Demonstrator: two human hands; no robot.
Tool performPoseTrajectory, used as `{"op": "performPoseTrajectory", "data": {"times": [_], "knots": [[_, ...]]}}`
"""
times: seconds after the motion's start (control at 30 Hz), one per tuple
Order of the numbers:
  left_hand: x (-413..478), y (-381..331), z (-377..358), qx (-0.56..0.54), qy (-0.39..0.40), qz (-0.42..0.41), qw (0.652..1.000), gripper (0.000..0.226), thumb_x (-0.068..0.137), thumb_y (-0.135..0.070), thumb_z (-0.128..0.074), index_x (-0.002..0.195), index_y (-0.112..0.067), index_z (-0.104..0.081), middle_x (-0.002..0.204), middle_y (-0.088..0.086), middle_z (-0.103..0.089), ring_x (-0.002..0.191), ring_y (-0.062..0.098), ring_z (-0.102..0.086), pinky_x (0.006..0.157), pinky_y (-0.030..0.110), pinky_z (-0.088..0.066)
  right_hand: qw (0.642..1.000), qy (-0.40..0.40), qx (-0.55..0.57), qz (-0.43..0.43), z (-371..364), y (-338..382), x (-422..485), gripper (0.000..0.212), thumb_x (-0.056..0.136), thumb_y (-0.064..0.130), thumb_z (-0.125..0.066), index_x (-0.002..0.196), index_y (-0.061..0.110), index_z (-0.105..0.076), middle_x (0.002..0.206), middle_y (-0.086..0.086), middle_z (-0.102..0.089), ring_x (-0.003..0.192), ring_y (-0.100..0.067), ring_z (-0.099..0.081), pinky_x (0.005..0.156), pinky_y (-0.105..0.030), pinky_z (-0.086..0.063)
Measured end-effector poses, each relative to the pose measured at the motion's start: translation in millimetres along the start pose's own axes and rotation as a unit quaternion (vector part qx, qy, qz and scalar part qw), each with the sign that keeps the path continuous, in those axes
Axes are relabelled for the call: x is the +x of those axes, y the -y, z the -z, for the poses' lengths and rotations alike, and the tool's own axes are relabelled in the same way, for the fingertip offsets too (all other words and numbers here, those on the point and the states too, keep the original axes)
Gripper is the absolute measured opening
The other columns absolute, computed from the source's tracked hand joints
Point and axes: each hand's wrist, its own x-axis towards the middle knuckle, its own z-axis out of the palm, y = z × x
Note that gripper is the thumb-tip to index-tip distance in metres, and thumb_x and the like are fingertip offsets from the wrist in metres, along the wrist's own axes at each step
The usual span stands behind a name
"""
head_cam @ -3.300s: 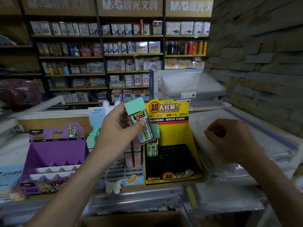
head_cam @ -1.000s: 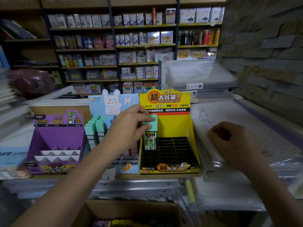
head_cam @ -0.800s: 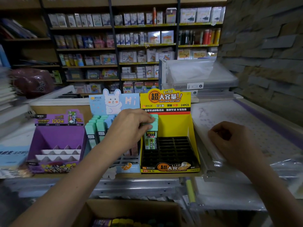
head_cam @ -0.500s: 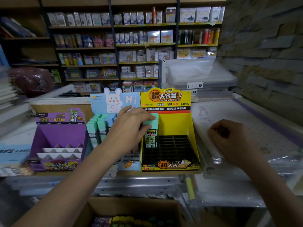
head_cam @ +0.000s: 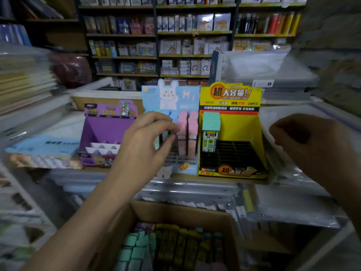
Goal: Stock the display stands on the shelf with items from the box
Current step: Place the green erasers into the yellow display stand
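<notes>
Left hand (head_cam: 148, 141) had come off the green-capped case (head_cam: 210, 133), which now stood upright in the back-left corner of the yellow stand (head_cam: 244, 126). That hand had drawn back in front of the blue stand (head_cam: 170, 94), fingers loosely bent and apart, holding nothing. Right hand (head_cam: 316, 149) hovered right of the yellow stand, fingers loosely curled, nothing seen in it. Step judged: one placement finished, return to the box (head_cam: 175, 211) due. The next move would call for lifting a single matching case from the box below the shelf (head_cam: 185, 176), turning it cap-up and seating it in a free cell of the black grid (head_cam: 234, 153) beside the one placed. Counts: stands, 3 (purple stand (head_cam: 107, 128), blue stand, yellow stand). Hands, 2. Box, 1. Green-capped cases in yellow stand: at least 1; layered cap edges suggested more behind, number not resolved. Pink cases (head_cam: 188, 124) in blue stand: 2 columns visible, others hidden by left hand. Box contents: many, too blurred to count.
</notes>
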Motion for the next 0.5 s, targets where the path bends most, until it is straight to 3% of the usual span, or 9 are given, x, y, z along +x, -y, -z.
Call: {"op": "performPoseTrajectory", "data": {"times": [0.07, 0.13, 0.2, 0.3, 0.37, 0.5], "knots": [[-20.6, 5.0, 7.6, -0.018, -0.002, 0.026, 0.999, 0.016, 0.089, -0.004, -0.073, 0.101, -0.014, -0.077, 0.106, -0.002, -0.067, 0.102, 0.004, -0.06, 0.092, 0.004, -0.037, 0.996, 0.018, 0.089, 0.005, -8.1, 27.7, -19.6, 0.002, 0.086, 0.029, -0.072, 0.086, 0.031, -0.072, 0.074, 0.015, -0.073, 0.068, -0.003, -0.069, 0.059, -0.01, -0.049], [-43.5, 12.1, 11.1, -0.037, 0.0, 0.054, 0.998, 0.016, 0.089, -0.005, -0.073, 0.101, -0.015, -0.077, 0.104, -0.003, -0.069, 0.098, 0.002, -0.061, 0.09, 0.006, -0.04, 0.989, 0.053, 0.135, 0.006, -26.8, 47.9, -42.2, 0.002, 0.085, 0.03, -0.073, 0.084, 0.032, -0.072, 0.08, 0.022, -0.072, 0.069, -0.004, -0.069, 0.057, -0.013, -0.05], [-68.8, 21.0, 11.1, -0.066, 0.013, 0.087, 0.994, 0.017, 0.088, -0.007, -0.071, 0.102, -0.015, -0.076, 0.103, -0.006, -0.068, 0.096, -0.001, -0.062, 0.087, 0.009, -0.044, 0.981, 0.094, 0.168, -0.002, -56.4, 58.3, -66.8, 0.006, 0.086, 0.025, -0.075, 0.082, 0.03, -0.072, 0.076, 0.017, -0.072, 0.064, -0.009, -0.068, 0.055, -0.02, -0.05], [-114.0, 38.7, 4.7, -0.1, 0.036, 0.169, 0.98, 0.021, 0.089, -0.006, -0.073, 0.104, -0.021, -0.075, 0.105, -0.01, -0.07, 0.098, 0.0, -0.066, 0.087, 0.018, -0.052, 0.962, 0.161, 0.216, -0.048, -109.7, 62.3, -107.6, 0.01, 0.088, 0.022, -0.075, 0.08, 0.027, -0.071, 0.072, 0.013, -0.071, 0.065, -0.004, -0.067, 0.057, -0.011, -0.045], [-146.2, 52.2, -2.6, -0.118, 0.047, 0.244, 0.961, 0.026, 0.088, -0.006, -0.073, 0.101, -0.028, -0.074, 0.104, -0.011, -0.073, 0.096, 0.001, -0.069, 0.086, 0.022, -0.055, 0.944, 0.217, 0.235, -0.083, -143.6, 59.7, -135.6, 0.014, 0.09, 0.021, -0.072, 0.08, 0.031, -0.071, 0.072, 0.014, -0.071, 0.069, -0.004, -0.069, 0.063, -0.014, -0.048], [-205.7, 77.0, -21.5, -0.143, 0.075, 0.345, 0.924, 0.031, 0.085, 0.002, -0.074, 0.097, -0.027, -0.074, 0.092, -0.011, -0.077, 0.087, 0.001, -0.071, 0.083, 0.027, -0.059, 0.916, 0.291, 0.237, -0.14, -195.8, 48.1, -183.4, 0.015, 0.092, 0.02, -0.069, 0.084, 0.033, -0.071, 0.074, 0.012, -0.073, 0.071, -0.006, -0.069, 0.067, -0.035, -0.058]]}}
